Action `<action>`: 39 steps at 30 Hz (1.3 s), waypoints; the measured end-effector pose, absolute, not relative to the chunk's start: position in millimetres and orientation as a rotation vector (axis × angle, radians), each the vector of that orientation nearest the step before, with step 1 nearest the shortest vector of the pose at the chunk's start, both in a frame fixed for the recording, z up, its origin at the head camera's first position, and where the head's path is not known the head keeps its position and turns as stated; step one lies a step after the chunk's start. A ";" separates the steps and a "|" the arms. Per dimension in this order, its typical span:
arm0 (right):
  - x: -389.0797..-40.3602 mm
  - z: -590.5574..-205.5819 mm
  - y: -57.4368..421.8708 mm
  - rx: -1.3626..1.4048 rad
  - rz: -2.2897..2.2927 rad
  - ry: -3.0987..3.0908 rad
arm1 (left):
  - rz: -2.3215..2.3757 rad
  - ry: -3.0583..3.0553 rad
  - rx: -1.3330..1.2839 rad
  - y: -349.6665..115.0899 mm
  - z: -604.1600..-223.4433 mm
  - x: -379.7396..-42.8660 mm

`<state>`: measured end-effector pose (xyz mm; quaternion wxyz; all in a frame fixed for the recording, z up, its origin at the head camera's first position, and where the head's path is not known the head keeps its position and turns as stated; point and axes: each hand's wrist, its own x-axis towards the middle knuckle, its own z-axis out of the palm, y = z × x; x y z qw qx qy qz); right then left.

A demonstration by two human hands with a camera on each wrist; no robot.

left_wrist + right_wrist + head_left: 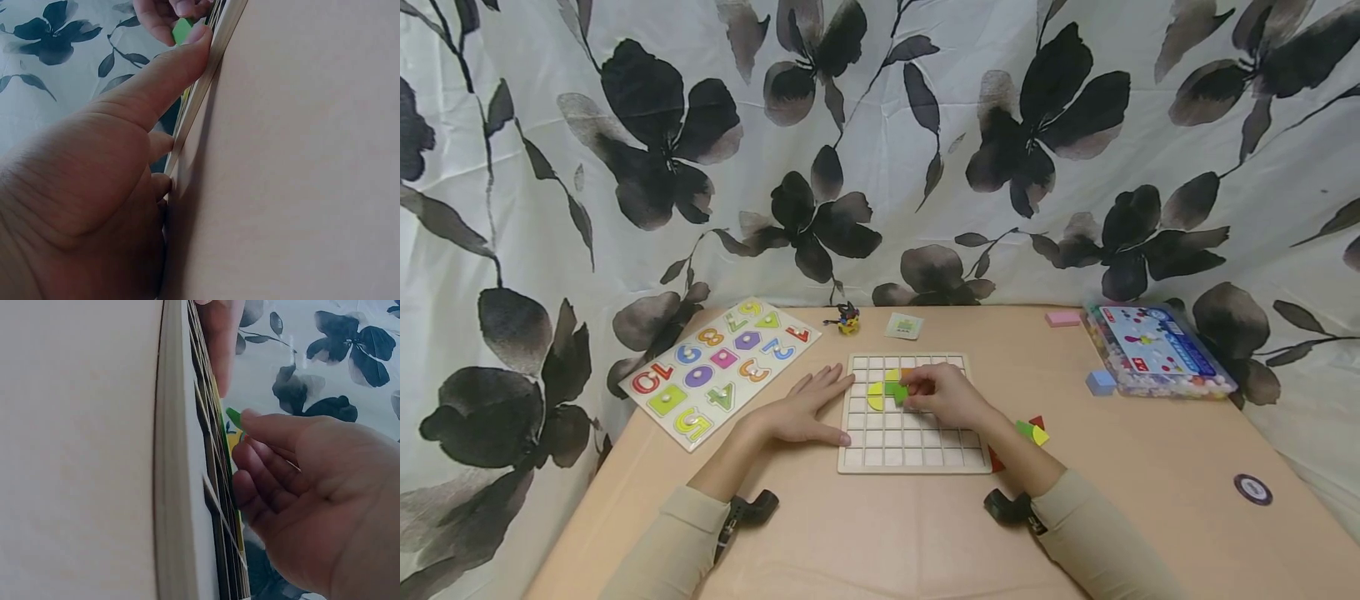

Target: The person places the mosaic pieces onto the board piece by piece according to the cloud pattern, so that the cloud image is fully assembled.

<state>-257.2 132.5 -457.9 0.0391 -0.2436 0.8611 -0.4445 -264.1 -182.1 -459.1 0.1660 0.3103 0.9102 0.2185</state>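
A white grid board [917, 457] lies on the table in front of me. My left hand [805, 408] has its fingers spread and touches the board's left edge with thumb and fingertips. Over the middle of the board, my right hand [951, 396] pinches a small green piece [234, 417] between thumb and fingers; the left wrist view also catches this green piece [181, 30]. Yellow pieces [876, 397] and green sit in cells beside those fingertips. An orange piece [907, 372] is partly hidden behind the right hand.
Loose red, green and yellow pieces [1039, 435] lie by the right forearm. A number-and-shape puzzle board [706, 379] is at left. Behind stand a small figure [847, 318] and a card [904, 326]. At right are a clear box [1165, 346], blue block [1101, 383], pink block [1063, 318] and round disc [1253, 489].
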 end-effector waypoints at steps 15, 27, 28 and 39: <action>-255.0 -461.9 121.4 -0.802 -1.138 2.734 | 0.618 2.590 0.876 -183.0 -458.1 -264.4; -252.9 -463.0 121.5 -0.793 -1.120 2.730 | 0.614 2.586 0.883 -182.9 -461.8 -266.8; -252.8 -462.7 122.0 -0.798 -1.116 2.740 | 0.611 2.587 0.885 -182.7 -461.9 -266.9; -241.3 -435.5 133.1 -0.798 -1.225 2.724 | 0.609 2.589 0.891 -183.1 -461.0 -266.0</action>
